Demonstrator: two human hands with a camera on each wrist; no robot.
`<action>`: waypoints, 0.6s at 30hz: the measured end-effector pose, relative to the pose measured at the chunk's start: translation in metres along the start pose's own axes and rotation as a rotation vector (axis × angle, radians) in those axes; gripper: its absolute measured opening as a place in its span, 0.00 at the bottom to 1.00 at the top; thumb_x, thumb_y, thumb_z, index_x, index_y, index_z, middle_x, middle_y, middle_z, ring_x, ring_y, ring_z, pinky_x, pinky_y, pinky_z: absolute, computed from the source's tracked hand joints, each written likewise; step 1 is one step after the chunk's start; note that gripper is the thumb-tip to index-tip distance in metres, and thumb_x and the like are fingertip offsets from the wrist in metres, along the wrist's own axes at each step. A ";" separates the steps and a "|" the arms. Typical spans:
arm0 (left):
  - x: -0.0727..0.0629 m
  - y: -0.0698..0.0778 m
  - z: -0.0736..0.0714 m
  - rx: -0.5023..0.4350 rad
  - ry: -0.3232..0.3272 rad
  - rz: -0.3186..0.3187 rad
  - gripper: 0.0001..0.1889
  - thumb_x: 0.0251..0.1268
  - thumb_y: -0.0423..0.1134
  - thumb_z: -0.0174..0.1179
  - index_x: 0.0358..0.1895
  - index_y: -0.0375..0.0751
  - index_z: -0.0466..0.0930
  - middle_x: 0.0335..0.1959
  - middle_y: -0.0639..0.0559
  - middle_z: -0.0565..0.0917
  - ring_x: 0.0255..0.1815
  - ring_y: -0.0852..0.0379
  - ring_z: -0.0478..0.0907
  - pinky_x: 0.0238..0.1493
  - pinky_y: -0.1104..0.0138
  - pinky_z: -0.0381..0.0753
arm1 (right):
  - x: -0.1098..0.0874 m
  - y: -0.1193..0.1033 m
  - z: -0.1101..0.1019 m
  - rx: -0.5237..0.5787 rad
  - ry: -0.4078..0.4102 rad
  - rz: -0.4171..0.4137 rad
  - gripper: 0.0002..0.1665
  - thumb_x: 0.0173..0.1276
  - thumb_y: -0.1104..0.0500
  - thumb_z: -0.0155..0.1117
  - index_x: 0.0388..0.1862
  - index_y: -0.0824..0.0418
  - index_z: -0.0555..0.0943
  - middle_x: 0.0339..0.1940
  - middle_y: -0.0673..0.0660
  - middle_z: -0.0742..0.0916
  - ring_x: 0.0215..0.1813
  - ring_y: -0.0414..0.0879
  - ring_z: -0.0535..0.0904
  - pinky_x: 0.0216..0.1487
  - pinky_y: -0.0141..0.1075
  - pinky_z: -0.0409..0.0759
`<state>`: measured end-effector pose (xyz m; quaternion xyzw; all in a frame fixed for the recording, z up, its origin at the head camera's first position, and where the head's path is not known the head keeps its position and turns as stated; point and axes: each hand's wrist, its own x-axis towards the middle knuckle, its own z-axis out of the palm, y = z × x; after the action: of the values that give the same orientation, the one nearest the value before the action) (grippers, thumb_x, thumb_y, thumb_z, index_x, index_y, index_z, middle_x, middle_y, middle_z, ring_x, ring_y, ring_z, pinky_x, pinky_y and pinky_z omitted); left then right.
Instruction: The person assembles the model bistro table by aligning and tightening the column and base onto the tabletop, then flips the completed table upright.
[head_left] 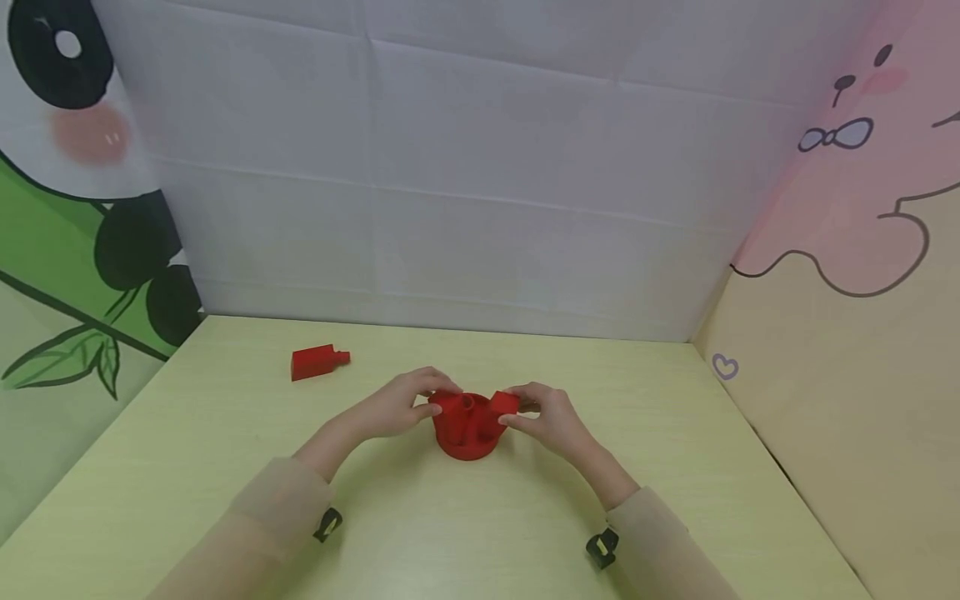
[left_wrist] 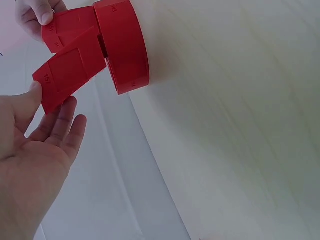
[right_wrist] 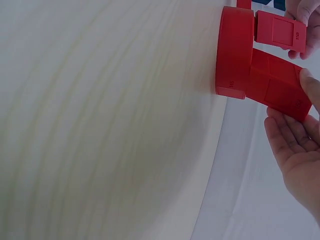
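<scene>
At a round red piece, one block is pinched by the left hand, another block by the right hand.

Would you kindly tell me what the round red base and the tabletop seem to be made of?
The round red base looks like hard plastic, smooth and fairly matt, with crisp edges and small characters on its side. The tabletop shows pale wood-like grain, perhaps wood or laminate.

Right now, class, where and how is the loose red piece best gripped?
Probably by the broad body of the loose red piece, from above, pinching across its long sides: it lies apart, and the narrow stub at its right end offers less to hold.
</scene>
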<state>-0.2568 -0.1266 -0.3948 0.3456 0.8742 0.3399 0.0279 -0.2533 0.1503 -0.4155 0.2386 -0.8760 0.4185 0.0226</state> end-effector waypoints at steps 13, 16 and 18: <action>-0.001 0.010 0.008 -0.066 0.111 -0.173 0.36 0.56 0.52 0.66 0.67 0.46 0.65 0.61 0.51 0.73 0.55 0.53 0.73 0.50 0.57 0.78 | -0.001 0.000 -0.001 0.001 0.002 0.015 0.25 0.56 0.54 0.72 0.52 0.60 0.81 0.42 0.52 0.86 0.43 0.45 0.84 0.47 0.35 0.82; -0.001 0.014 0.015 -0.080 0.187 -0.287 0.39 0.51 0.55 0.69 0.65 0.45 0.65 0.55 0.51 0.76 0.48 0.54 0.75 0.41 0.64 0.79 | -0.001 0.000 -0.001 -0.003 0.002 0.014 0.25 0.56 0.54 0.73 0.52 0.60 0.81 0.42 0.52 0.86 0.43 0.45 0.84 0.46 0.35 0.82; 0.000 0.015 0.019 -0.098 0.223 -0.352 0.37 0.49 0.54 0.70 0.62 0.44 0.67 0.48 0.51 0.77 0.43 0.55 0.76 0.36 0.67 0.78 | -0.001 0.000 0.000 -0.003 0.002 0.012 0.24 0.56 0.54 0.72 0.52 0.60 0.81 0.42 0.52 0.86 0.43 0.45 0.84 0.46 0.35 0.82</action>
<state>-0.2426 -0.1075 -0.3998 0.1461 0.9011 0.4082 0.0067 -0.2529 0.1510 -0.4155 0.2330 -0.8780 0.4177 0.0215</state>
